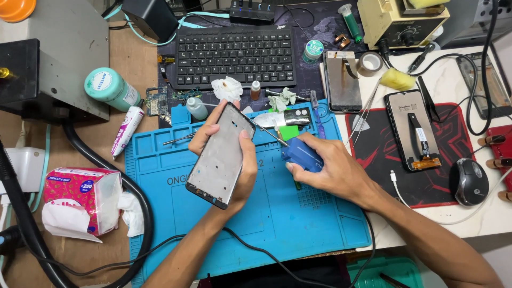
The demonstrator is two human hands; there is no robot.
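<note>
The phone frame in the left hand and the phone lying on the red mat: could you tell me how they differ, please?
The phone frame is held tilted above the blue mat by the left hand; the phone lies flat on the red mat, untouched. The frame's face is pale grey metal; the phone's is black, with a ribbon strip. Both are slim rectangles of similar size.

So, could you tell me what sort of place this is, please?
Most likely a phone repair bench: a blue work mat, a soldering station, and a bare phone frame held in the left hand.
</note>
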